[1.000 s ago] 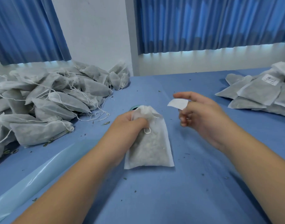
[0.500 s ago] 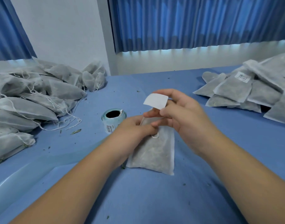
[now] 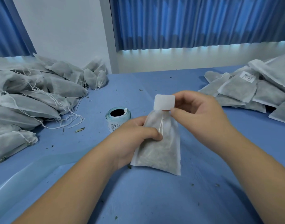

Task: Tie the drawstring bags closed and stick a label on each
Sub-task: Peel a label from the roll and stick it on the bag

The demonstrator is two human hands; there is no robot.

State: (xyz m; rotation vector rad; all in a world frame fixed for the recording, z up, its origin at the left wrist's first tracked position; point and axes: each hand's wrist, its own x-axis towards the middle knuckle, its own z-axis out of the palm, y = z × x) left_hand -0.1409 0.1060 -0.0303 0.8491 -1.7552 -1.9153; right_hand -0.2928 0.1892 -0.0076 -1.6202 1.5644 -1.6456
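Note:
A white drawstring bag (image 3: pixel 161 146) filled with dried herbs lies on the blue table (image 3: pixel 154 199), its neck raised toward me. My left hand (image 3: pixel 135 139) grips the bag's left side, thumb pressed on its front beside the string. My right hand (image 3: pixel 198 113) pinches a blank white label (image 3: pixel 164 102) by its right edge. The label's lower edge sits at the bag's gathered neck, its back facing me.
A label roll (image 3: pixel 118 116) on pale blue backing stands just left of the bag. Several unlabelled bags with loose strings are heaped at the left (image 3: pixel 33 97). Flat labelled bags are piled at the right (image 3: pixel 251 89). A strip of backing paper (image 3: pixel 25 175) trails along the near left.
My right hand brought the label from beside the bag down to its neck. My left hand slid lower on the bag, uncovering its top. The view shifted right, revealing the label roll.

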